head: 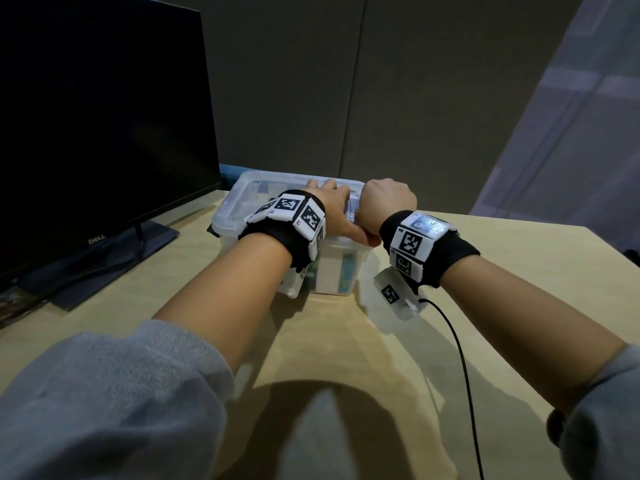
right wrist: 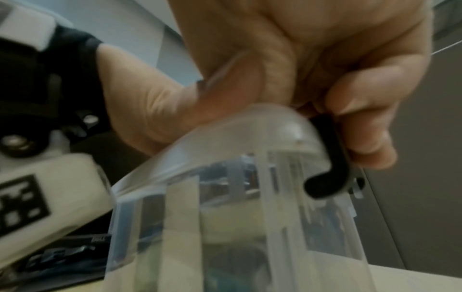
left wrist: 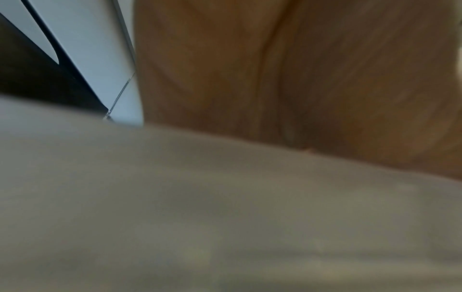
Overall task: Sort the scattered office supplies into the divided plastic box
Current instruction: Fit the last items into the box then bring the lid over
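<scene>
pale wood is running across the whole desk, lying under dim light with gray wall panels standing behind it. nearest the camera, two gray sleeves are reaching forward, and a thin black cable is trailing over the desk from the right wrist. each wrist is wearing a black band carrying white blocks printed with black square codes.

farther out, near the middle of the desk, the clear plastic box is sitting with its lid closed on top; colored contents are showing through its near wall, too blurred to name. the left hand is lying flat on the lid with its fingers stretched toward the far edge and its thumb pressing the near right corner. the left wrist view is showing only a blurred palm pressed close over pale plastic. the right hand is curling over the box's right edge, and in the right wrist view its fingers are gripping a black latch on the box's side, with the thumb resting on the rounded lid corner.

to the left and farther back, a dark monitor is standing on its flat black base, just beside the box.
</scene>
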Tool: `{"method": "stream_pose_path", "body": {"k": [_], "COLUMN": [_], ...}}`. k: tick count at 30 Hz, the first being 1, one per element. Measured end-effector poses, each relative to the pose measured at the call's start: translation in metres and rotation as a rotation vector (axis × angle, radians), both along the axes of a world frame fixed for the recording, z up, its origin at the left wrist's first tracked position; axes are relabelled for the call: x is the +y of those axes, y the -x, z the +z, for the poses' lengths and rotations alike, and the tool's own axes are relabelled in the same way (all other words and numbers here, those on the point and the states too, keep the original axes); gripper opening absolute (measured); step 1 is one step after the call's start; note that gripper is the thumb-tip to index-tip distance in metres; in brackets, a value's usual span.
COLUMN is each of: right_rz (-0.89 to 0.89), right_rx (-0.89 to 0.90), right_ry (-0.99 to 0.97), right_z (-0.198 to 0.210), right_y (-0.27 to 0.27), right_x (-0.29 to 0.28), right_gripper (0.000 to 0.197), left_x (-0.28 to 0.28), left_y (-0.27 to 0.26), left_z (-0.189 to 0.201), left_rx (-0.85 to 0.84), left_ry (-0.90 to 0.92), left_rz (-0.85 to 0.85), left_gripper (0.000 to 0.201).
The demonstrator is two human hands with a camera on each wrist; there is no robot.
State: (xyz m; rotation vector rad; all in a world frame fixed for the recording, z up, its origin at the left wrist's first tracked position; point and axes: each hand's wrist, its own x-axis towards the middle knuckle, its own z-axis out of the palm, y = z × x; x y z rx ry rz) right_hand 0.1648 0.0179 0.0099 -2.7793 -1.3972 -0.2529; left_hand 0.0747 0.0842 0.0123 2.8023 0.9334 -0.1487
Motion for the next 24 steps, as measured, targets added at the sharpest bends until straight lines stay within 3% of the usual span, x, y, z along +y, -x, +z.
{"method": "stream_pose_path", "body": {"k": [5,7,10,13,16,18,20,24], "right_rz": [0.024,0.023,-0.008,-0.073,-0.113,-0.085,-0.028,0.138], "right_rx": [-0.024,0.019,0.178,0.372,0.521,0.577,0.589,0.441], "right_ry": [0.021,0.036,0.021,-0.052,-0.134,-0.167,-0.175,-0.075], "right_z": [-0.001,0.0,0.002,-0.002,-0.005,-0.007,-0.01,-0.015], "right_y": [-0.001,-0.003,-0.005,-0.009,-0.014,-0.015,-0.014,-0.009], "right_x": [0.0,-0.002,-0.005,-0.01,-0.005,0.0,0.004,0.006], "right_gripper": [0.013,0.019,0.028,0.035,0.047,0.055,0.063,0.07], "left_x": [0.001,-0.002,-0.006,-0.002,0.016,0.032,0.047,0.068], "left_y": [-0.001,0.001,0.009,0.028,0.06,0.079,0.096,0.117], "left_z": [-0.001,-0.001,0.003,0.009,0.017,0.014,0.008,-0.005], "left_rx": [-0.012,-0.04,-0.07,-0.179,-0.391,-0.353,-0.29,-0.406], "left_ry": [0.007,0.012,0.021,0.185,0.201,0.163,0.133,0.266], "left_rz": [0.003,0.01,-0.017,-0.014,0.127,0.225,0.305,0.358], "left_gripper": [0.089,0.09,0.083,0.086,0.081,0.075,0.067,0.052]}}
